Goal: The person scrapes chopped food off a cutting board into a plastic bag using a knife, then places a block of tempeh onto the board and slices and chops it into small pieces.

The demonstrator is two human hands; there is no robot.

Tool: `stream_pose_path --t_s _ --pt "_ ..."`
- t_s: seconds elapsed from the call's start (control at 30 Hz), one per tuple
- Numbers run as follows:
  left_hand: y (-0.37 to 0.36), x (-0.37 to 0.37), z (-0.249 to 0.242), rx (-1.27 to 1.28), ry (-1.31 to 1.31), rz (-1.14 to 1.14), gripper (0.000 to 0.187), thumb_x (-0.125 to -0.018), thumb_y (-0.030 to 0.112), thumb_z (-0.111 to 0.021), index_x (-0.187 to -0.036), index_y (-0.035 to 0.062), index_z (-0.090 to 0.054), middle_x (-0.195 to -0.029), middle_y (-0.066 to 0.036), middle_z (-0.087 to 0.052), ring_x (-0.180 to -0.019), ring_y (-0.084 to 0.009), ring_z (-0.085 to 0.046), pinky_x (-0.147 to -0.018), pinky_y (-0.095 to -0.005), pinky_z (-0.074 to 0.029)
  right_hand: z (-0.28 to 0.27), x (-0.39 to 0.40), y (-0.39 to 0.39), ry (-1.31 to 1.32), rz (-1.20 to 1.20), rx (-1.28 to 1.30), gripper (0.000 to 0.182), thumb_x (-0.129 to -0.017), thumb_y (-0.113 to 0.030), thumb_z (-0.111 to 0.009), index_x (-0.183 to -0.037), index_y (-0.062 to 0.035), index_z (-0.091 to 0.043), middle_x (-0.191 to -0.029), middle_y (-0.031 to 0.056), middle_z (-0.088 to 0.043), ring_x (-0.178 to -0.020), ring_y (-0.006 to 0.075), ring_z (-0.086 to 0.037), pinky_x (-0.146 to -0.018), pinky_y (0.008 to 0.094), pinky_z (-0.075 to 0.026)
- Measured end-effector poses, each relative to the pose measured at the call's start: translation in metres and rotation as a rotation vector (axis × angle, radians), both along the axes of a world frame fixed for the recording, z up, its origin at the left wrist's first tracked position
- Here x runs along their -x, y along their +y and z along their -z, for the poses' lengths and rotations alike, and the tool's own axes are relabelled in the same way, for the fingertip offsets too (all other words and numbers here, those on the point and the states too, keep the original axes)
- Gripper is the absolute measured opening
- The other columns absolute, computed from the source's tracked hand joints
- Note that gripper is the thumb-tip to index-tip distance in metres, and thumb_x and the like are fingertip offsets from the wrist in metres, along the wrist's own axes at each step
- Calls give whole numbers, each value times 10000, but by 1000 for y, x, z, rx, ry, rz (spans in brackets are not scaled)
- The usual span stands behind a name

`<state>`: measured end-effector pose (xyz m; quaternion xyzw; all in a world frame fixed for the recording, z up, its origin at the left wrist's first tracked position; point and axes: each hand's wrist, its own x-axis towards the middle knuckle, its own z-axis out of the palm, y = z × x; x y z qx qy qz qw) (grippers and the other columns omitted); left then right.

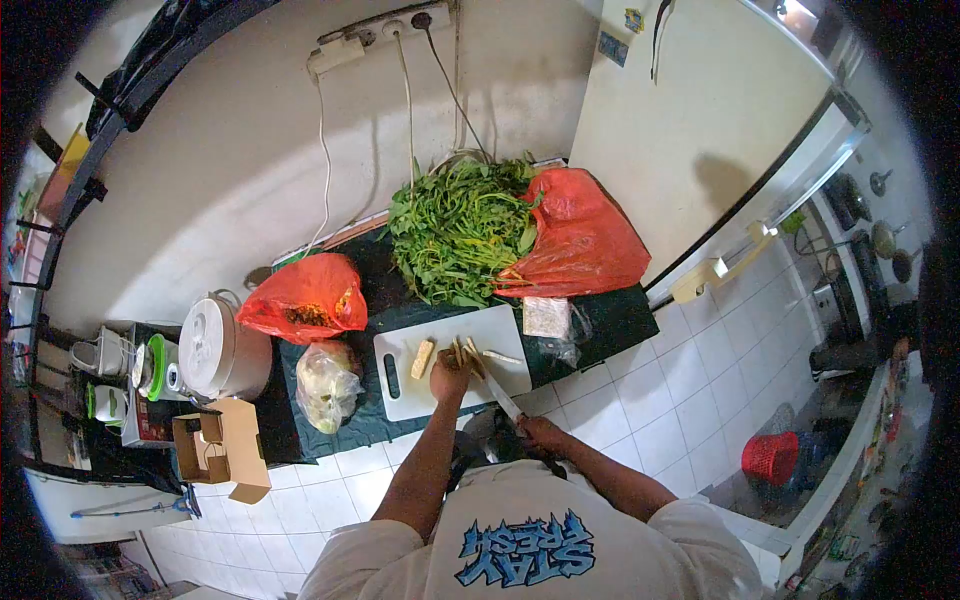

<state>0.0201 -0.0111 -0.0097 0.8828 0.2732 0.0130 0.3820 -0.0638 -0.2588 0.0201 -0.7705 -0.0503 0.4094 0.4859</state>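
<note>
Greens [455, 230] and a red bag [590, 240] lie beyond hands [450, 378] [542, 435] gripping strips [469, 352] and a knife [501, 394].

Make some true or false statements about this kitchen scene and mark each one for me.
1. The right hand holds a knife. True.
2. The left hand rests on the rice cooker. False: it is at the food pieces on the cutting board.
3. Leafy greens lie between two red bags. True.
4. The cutting board is red. False: it is white.
</note>
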Motion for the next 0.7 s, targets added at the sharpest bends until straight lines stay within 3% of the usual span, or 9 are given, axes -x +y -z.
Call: stream_pose_path --t_s 0.17,0.27,0.37,0.43,0.63,0.7 --pt "1 5 -3 25 -61 45 436 -728 366 -744 -1059 121 -599 -939 -141 -689 -874 -338 -664 -744 -441 -518 -20 -7 -1 88 -65 134 582 -940 -580 -424 -900 -26 -597 -650 63 -503 -580 219 -506 -564 393 -437" --pt "4 5 11 10 -100 75 406 -746 355 -734 -1049 123 -596 -921 -132 -692 -862 -335 -665 -733 -443 -519 -36 2 -2 174 128 25 561 -963 -522 -404 -963 -1 -612 -695 122 -560 -616 259 -540 -615 406 -460" --pt "1 8 -4 33 -117 61 372 -772 344 -715 -1051 130 -593 -910 -127 -696 -852 -332 -667 -721 -443 -522 -28 4 -9 35 91 16 546 -965 -496 -414 -1000 8 -623 -743 152 -593 -643 278 -561 -637 400 -458" --pt "2 8 -10 50 -119 46 364 -780 334 -708 -1059 130 -593 -912 -124 -697 -853 -327 -669 -721 -438 -523 -20 5 -14 -114 -21 145 561 -960 -500 -425 -1040 19 -624 -801 173 -631 -670 289 -585 -655 412 -462" --pt "14 7 16 -25 -83 94 305 -796 282 -680 -1055 129 -628 -902 -129 -706 -843 -327 -677 -729 -424 -531 -39 1 -8 2 20 178 580 -955 -537 -422 -1039 -5 -637 -678 152 -583 -641 256 -574 -649 407 -463" --pt "23 9 35 61 -177 107 249 -793 261 -671 -997 120 -654 -868 -137 -703 -833 -339 -674 -729 -428 -530 -32 2 -5 -46 66 136 589 -951 -554 -424 -1011 -7 -635 -660 145 -568 -631 243 -561 -642 404 -456"
